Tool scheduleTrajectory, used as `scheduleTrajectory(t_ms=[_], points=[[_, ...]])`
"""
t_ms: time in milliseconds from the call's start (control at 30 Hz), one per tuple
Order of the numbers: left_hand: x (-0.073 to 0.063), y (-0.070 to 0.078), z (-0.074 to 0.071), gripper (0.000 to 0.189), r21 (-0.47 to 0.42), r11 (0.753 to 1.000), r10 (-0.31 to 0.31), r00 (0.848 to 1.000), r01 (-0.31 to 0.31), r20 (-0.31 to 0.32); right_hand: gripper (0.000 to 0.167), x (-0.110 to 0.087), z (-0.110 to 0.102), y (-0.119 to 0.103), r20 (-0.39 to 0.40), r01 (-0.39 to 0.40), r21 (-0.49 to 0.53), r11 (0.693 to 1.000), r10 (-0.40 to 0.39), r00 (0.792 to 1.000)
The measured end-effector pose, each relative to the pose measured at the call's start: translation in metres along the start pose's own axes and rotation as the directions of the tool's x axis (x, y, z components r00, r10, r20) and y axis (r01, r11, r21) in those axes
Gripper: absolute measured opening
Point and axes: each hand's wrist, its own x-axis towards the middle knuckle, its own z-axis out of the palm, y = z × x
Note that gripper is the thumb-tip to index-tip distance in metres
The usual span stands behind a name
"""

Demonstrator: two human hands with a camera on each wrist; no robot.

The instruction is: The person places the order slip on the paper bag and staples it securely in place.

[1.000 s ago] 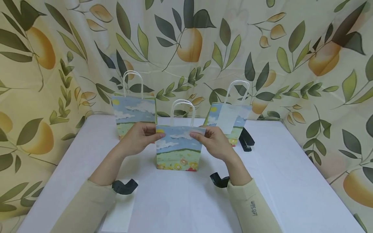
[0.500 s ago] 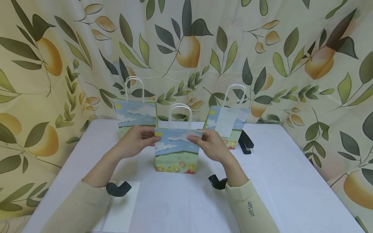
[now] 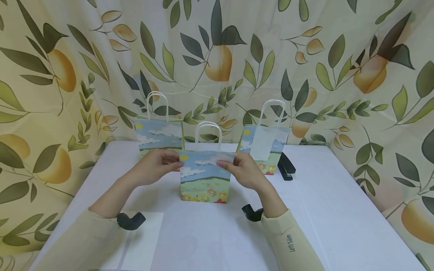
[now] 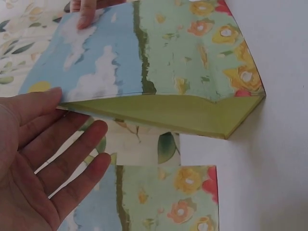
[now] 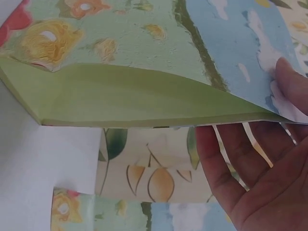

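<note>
In the lower left of the head view, a plain, pale cream left sleeve (image 3: 72, 242) ends in a seamed cuff; a matching right sleeve (image 3: 288, 241), lower right, bears small dark lettering (image 3: 290, 243), seemingly "LetsSlim". A curved black piece (image 3: 131, 221) juts from the left cuff, and a similar angular black one (image 3: 252, 213) from the right. The left hand (image 3: 153, 168) and right hand (image 3: 246, 171) are bare.
</note>
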Motion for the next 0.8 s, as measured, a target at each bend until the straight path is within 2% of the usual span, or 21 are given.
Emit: scheduleTrajectory(t_ms=[267,500,700,800], points=[[0.0,0.0,-0.001,0.02,0.036,0.999,-0.016,1.0,0.016,0.019,0.024,-0.001,0.001,0.002,0.004,-0.014,-0.004,1.0,0.014,1.0],[-0.002,-0.002,-0.005,0.026,0.076,0.997,0.003,1.0,-0.005,0.023,0.023,-0.001,0.0,0.004,-0.001,-0.018,-0.008,1.0,0.018,1.0],[-0.011,-0.013,-0.01,0.023,0.107,0.993,0.036,0.998,-0.042,0.053,0.021,0.0,0.0,0.003,-0.003,-0.033,-0.008,0.999,0.033,0.999],[-0.019,-0.022,-0.012,0.023,0.151,0.988,0.008,0.996,-0.022,0.092,0.021,0.001,0.0,0.002,-0.001,-0.033,-0.014,0.999,0.033,0.999]])
